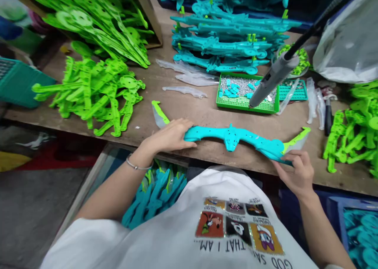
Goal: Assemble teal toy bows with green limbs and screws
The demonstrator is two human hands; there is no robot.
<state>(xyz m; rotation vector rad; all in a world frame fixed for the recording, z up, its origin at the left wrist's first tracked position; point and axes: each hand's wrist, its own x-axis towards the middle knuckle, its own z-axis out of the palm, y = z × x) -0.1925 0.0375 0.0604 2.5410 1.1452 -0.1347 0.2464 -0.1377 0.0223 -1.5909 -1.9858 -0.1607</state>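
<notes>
A long turquoise plastic part (217,133) shaped like spread wings, with a dragon-like head at its middle, lies along the front of the bench. Each end carries a lime-green arm with a translucent piece, the right arm (298,139) and the left arm (160,112) both angled outward. My left hand (175,135) is wrapped over the left end, fingers partly hiding it. At the other end, my right hand (297,168) pinches the lower edge between thumb and fingers.
A grey screwdriver-like tool (271,78) hangs above a green tray (248,110) of screws and small turquoise pieces. Lime-green parts (97,91) pile up left, more (351,139) at right. Turquoise assemblies (221,44) are stacked behind. Translucent pieces (184,91) lie between.
</notes>
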